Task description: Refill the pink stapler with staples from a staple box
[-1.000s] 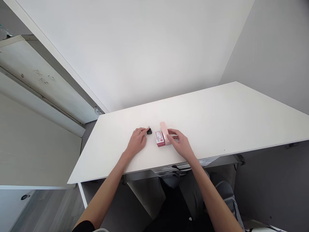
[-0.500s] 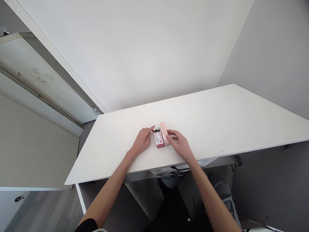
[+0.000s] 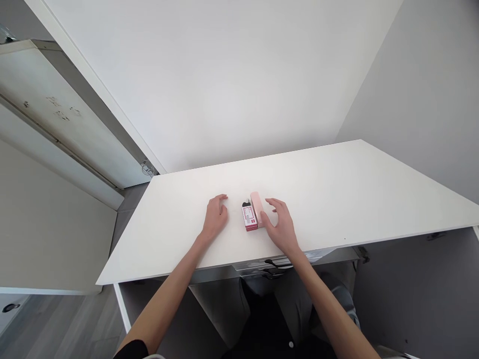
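A small red and white box (image 3: pixel 249 218) lies near the front middle of the white table (image 3: pixel 337 199). A pale pink oblong object (image 3: pixel 257 206) lies against the box's right side. A small black thing (image 3: pixel 245 204) sits at the box's far end. My left hand (image 3: pixel 216 216) rests flat on the table to the left of the box, fingers loosely open, holding nothing. My right hand (image 3: pixel 279 224) hovers just right of the pink object, with its fingers spread and its thumb near that object.
The table stands in a corner against white walls. An open white door or panel (image 3: pixel 56 114) is at the far left. Cables and a bracket (image 3: pixel 269 262) hang under the table's front edge, above my legs.
My left hand pushed the small black thing right up to the box, then drew back to the left. My right hand let go of the pink object and opened.
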The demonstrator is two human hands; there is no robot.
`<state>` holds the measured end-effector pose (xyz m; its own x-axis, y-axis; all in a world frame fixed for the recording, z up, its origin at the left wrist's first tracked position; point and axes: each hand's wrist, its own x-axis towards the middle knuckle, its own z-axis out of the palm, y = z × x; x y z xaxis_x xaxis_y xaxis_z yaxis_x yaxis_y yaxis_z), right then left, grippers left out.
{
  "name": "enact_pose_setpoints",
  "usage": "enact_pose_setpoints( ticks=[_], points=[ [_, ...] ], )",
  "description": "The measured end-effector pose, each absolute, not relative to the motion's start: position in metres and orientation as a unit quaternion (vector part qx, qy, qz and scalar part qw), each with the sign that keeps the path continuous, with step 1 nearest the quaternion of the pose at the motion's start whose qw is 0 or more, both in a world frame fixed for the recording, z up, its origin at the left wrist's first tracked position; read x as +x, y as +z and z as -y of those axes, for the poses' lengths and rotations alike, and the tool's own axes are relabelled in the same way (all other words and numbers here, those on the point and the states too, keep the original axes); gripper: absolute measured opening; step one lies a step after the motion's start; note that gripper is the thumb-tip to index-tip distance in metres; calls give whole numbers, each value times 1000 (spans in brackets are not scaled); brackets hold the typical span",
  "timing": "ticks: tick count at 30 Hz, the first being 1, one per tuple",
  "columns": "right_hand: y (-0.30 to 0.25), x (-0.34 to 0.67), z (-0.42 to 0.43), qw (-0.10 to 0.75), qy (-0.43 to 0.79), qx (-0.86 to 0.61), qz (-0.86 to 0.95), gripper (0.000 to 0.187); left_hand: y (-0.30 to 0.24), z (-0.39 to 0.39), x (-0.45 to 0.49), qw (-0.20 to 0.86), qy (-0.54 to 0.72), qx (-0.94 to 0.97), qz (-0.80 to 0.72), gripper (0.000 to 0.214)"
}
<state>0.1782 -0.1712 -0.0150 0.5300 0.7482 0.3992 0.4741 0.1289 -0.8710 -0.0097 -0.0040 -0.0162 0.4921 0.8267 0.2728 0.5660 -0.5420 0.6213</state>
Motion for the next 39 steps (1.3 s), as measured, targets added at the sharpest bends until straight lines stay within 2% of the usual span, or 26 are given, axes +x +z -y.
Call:
enact_pose_setpoints(
  ticks=[3,7,11,13,15,22,30,39],
  points=[
    [5,160,171,539,27,-659,523,42,-19,-10,-16,217,288,824,-438,42],
    [28,127,150,362,5,-640,678,50,-17,-39,-32,178,278,829,-452,41],
    [8,95,113,198,0,-642,740,60,-17,-57,-46,131,271,824,-480,39],
    [-14,83,95,170,19,-657,735,61,-19,-58,-47,114,261,833,-474,38],
    [-37,75,81,171,23,-670,722,57,-22,-56,-46,100,253,843,-464,38],
    [-80,85,70,279,25,-675,683,61,-28,-54,-44,68,241,855,-454,40],
    [-88,129,78,366,30,-655,660,64,-31,-56,-44,53,240,860,-447,40],
    [-84,226,88,401,56,-673,619,62,-30,-55,-45,49,239,860,-448,41]
  ],
)
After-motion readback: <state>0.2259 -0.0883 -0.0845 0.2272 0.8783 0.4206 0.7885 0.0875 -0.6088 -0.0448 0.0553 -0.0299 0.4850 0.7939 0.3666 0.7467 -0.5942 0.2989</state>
